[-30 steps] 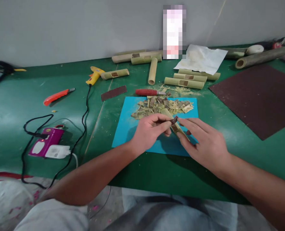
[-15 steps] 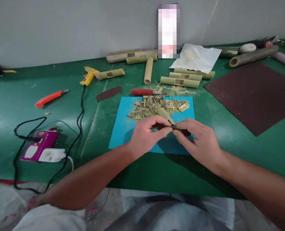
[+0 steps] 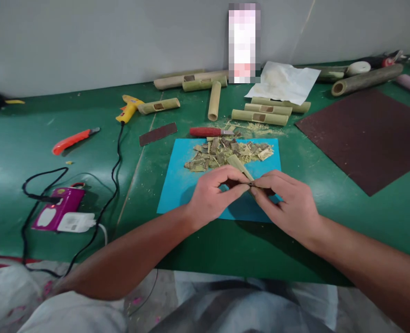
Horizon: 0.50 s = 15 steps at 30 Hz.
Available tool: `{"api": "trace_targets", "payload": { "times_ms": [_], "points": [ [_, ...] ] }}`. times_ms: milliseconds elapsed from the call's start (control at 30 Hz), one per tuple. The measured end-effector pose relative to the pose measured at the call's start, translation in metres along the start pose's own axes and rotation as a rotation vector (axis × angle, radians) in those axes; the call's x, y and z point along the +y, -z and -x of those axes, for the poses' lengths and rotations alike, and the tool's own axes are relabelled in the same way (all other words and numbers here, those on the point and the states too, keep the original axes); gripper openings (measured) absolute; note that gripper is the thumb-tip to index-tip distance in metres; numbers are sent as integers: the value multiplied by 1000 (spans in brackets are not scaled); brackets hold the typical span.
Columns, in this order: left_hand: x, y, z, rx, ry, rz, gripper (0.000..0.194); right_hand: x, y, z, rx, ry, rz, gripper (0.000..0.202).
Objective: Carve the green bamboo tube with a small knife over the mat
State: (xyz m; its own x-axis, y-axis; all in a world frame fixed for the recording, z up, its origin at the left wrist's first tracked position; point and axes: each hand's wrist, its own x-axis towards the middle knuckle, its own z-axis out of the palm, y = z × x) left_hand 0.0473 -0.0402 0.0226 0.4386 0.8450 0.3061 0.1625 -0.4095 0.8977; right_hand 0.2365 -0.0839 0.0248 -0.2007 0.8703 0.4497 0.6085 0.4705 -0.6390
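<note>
Pinching a small dark piece (image 3: 250, 184) between the fingers (image 3: 238, 190) of the left hand (image 3: 210, 194) and of the right hand (image 3: 291, 198) — nearly meeting tip to tip. Covering part of a bamboo tube (image 3: 238, 165), slanting out beyond the fingers. Working above a blue sheet (image 3: 174, 185) — facing wood shavings (image 3: 222, 152) just beyond the fingers.

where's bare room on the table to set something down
Bare green table shows between the black cable and the blue sheet, and between the right hand and the large brown sheet. Crowded: the blue sheet's far half, under bamboo scraps, and the back, where bamboo tubes lie.
</note>
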Motion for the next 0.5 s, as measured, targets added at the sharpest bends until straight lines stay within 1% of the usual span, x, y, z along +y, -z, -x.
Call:
{"api": "trace_targets", "payload": {
  "times_ms": [133,233,367,500],
  "points": [
    [-1,-1,1,42,-33,-8,6,1,1,0,3,0,47,11],
    [-2,-1,1,38,-37,5,6,2,1,-1,-4,25,40,11],
    [-2,0,1,6,-12,0,6,5,1,-3,-31,49,-4,14],
    [-4,-2,1,-76,53,71,2,6,0,-2,-39,77,-52,15]
  ]
}}
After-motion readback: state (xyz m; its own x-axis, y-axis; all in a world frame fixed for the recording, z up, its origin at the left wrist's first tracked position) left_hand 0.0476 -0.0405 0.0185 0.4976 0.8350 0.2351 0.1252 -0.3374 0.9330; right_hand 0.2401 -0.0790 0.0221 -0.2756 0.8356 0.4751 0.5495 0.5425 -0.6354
